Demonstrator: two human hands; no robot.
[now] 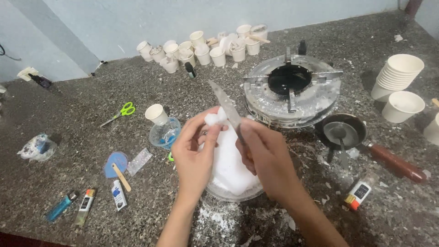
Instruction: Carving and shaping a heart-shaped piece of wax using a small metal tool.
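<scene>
Knife at the wax, above the bowl [219, 192].
Left hand [194, 158] pinches a white chunk [214, 119]; right hand [265, 153] grips the knife [224, 103], which could slip toward those fingers.

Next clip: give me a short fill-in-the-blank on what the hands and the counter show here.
1. The right hand holds a ____ whose blade points up and away.
2. The left hand pinches a white chunk over a clear ____ of white material.
3. The scissors have ____ handles.

Missing words: knife; bowl; green

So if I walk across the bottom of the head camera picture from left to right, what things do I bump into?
Blue lighter → dark lighter → white lighter → left hand → right hand → orange-and-white lighter.
</scene>
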